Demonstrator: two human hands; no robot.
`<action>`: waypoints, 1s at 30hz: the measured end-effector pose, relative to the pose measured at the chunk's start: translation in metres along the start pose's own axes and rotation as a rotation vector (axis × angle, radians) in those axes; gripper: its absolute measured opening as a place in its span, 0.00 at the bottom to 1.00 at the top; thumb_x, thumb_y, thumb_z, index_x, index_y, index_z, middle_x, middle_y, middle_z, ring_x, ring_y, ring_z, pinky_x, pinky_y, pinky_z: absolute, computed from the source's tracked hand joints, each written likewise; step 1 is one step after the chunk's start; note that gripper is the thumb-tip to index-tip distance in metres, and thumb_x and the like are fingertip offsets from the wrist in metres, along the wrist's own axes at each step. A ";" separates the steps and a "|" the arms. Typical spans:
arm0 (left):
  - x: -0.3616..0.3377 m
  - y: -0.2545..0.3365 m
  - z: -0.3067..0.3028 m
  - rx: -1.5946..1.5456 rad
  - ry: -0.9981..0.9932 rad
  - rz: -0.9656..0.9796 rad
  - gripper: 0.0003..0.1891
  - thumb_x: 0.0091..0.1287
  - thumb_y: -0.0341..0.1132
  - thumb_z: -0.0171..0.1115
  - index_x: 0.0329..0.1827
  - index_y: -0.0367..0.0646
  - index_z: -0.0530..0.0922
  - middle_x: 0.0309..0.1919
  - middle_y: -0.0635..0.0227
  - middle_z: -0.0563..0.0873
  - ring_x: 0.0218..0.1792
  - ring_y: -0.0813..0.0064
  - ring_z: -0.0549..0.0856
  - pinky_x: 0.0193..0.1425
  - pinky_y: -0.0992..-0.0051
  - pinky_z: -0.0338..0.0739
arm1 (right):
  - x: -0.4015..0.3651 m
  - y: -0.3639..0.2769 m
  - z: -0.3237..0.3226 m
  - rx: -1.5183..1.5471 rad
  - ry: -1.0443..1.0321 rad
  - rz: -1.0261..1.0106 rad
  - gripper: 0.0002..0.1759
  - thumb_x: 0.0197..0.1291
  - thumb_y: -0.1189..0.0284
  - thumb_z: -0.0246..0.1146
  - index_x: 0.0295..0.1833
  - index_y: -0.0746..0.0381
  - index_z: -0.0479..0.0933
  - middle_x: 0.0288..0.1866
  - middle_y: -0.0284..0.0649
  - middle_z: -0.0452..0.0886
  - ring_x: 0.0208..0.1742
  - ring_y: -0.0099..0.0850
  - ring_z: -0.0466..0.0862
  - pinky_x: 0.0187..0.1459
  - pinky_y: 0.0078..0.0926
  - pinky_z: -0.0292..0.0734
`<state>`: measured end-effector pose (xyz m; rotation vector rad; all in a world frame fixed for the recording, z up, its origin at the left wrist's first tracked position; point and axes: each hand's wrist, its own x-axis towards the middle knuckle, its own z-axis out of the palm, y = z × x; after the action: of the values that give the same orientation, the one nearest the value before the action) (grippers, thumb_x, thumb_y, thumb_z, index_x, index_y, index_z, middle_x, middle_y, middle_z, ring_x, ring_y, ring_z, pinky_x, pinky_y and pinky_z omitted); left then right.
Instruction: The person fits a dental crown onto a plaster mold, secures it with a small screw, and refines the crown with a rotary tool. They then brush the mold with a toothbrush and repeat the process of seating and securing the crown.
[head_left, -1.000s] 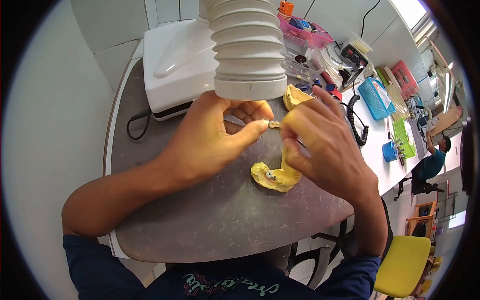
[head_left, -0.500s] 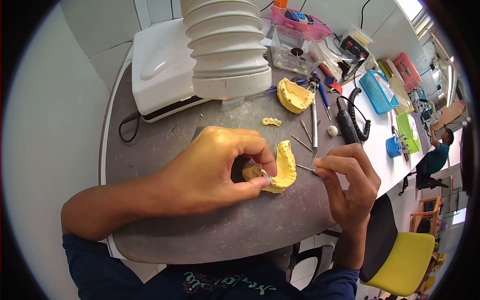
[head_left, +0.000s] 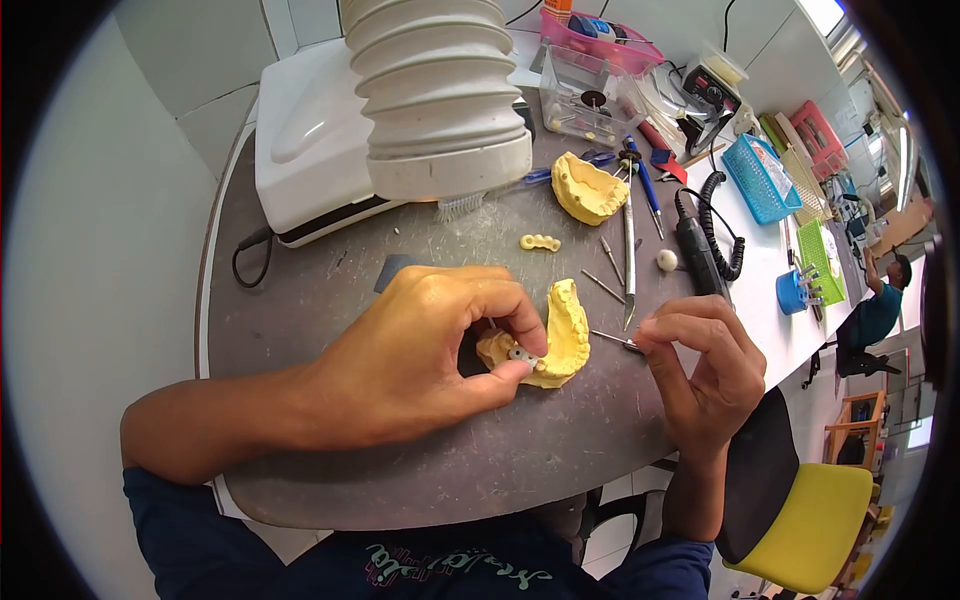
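My left hand [head_left: 425, 345] is closed, thumb and forefinger pinching a small grey dental bridge framework [head_left: 521, 355] with dark round holes. That piece sits right at the left side of a yellow plaster dental model [head_left: 568, 335] lying on the bench. My right hand [head_left: 700, 360] hovers right of the model, its thumb and forefinger pressed together; I cannot tell what is in that pinch. A thin metal bur [head_left: 615, 340] points from its fingertips toward the model. Farther back lies a cream tooth bridge [head_left: 540, 242], and behind it stands a second plaster model [head_left: 590, 190].
A white ribbed suction hose [head_left: 440, 110] hangs over the bench beside a white machine [head_left: 320, 140]. Metal hand tools [head_left: 630, 250], a black handpiece [head_left: 697, 255] and a white ball [head_left: 667, 260] lie to the right. Baskets [head_left: 762, 178] stand beyond; a person [head_left: 885, 300] sits at far right.
My right hand has shifted slightly right and down, showing more of the bur. My left hand has turned the framework a little, so its holes show more clearly.
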<state>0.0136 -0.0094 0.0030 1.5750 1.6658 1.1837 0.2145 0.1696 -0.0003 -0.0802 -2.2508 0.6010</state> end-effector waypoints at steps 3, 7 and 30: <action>-0.001 0.001 0.001 0.032 0.007 0.006 0.08 0.60 0.23 0.73 0.42 0.37 0.86 0.43 0.62 0.90 0.45 0.71 0.89 0.52 0.72 0.83 | -0.001 -0.001 0.001 -0.001 -0.009 0.006 0.10 0.54 0.86 0.76 0.42 0.65 0.89 0.38 0.42 0.89 0.36 0.29 0.90 0.37 0.24 0.84; -0.001 0.001 0.002 0.051 0.018 -0.008 0.08 0.60 0.23 0.73 0.42 0.37 0.86 0.43 0.61 0.90 0.45 0.70 0.89 0.51 0.72 0.83 | -0.002 0.001 0.002 0.006 -0.013 -0.008 0.11 0.54 0.87 0.76 0.43 0.65 0.89 0.39 0.43 0.89 0.37 0.29 0.90 0.36 0.23 0.84; 0.006 -0.009 -0.004 0.096 0.096 0.014 0.14 0.59 0.26 0.77 0.47 0.37 0.84 0.43 0.62 0.86 0.41 0.65 0.86 0.48 0.70 0.81 | 0.068 -0.011 -0.005 -0.012 -0.198 -0.141 0.10 0.52 0.87 0.67 0.41 0.68 0.85 0.38 0.44 0.84 0.40 0.31 0.84 0.43 0.26 0.78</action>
<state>0.0048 -0.0043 -0.0018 1.6124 1.8000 1.2204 0.1726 0.1789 0.0541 0.1368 -2.4272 0.5391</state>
